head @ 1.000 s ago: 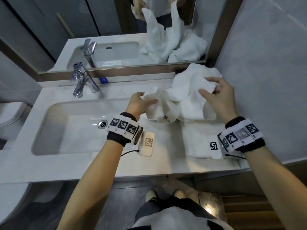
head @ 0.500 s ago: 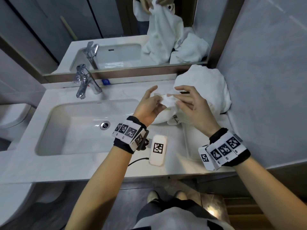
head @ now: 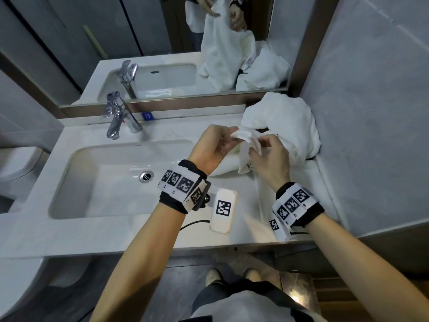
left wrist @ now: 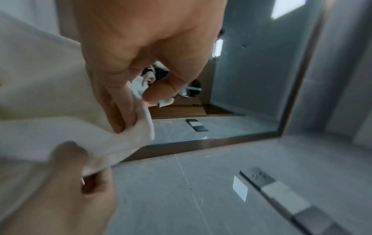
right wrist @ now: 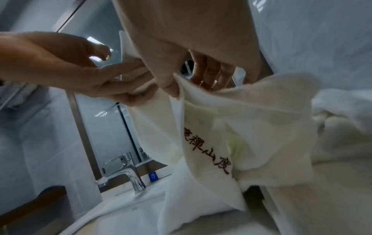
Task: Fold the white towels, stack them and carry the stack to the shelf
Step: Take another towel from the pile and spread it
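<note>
A white towel (head: 246, 156) with black embroidered characters (right wrist: 207, 149) hangs from both hands above the counter, right of the sink. My left hand (head: 232, 137) pinches its upper edge between thumb and fingers (left wrist: 122, 117). My right hand (head: 255, 147) pinches the same edge close beside it, with its thumb (right wrist: 171, 85) on the cloth. A second white towel (head: 283, 119) lies crumpled in the back right corner. A third white towel (head: 306, 182) lies flat on the counter under my right wrist.
The sink basin (head: 104, 177) and chrome tap (head: 118, 119) are to the left. A mirror (head: 151, 38) runs along the back and a grey wall (head: 371, 112) closes the right side. A white tagged device (head: 222, 211) lies near the counter's front edge.
A second ago my hands were apart on the towel heap. They have since come together on one towel's edge and lifted it off the counter.
</note>
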`<action>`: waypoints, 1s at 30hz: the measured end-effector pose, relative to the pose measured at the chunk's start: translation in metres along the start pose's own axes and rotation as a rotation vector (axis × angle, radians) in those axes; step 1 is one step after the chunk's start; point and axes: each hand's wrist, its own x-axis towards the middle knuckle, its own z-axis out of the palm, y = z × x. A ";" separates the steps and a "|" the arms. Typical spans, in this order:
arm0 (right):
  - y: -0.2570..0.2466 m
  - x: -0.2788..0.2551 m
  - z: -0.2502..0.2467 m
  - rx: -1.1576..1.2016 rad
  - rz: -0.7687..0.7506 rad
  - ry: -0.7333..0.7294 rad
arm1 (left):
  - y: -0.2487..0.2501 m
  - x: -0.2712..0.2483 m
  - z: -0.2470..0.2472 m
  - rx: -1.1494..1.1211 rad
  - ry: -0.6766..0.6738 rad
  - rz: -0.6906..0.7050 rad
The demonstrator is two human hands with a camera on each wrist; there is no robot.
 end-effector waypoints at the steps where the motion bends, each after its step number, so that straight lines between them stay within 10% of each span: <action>1: -0.002 0.002 0.001 0.002 0.020 -0.008 | 0.001 -0.001 0.001 0.157 0.011 0.049; 9: -0.018 0.016 -0.011 0.007 -0.181 -0.254 | 0.005 0.008 -0.012 1.763 0.319 0.587; 13: -0.020 0.016 -0.019 -0.014 -0.208 -0.400 | 0.012 0.010 -0.015 1.518 -0.102 0.635; 20: -0.003 -0.005 -0.013 -0.018 -0.338 0.044 | 0.018 0.003 -0.006 1.196 0.094 0.600; 30: 0.007 0.013 -0.022 0.255 0.021 -0.553 | 0.081 -0.051 0.028 1.176 -0.272 0.704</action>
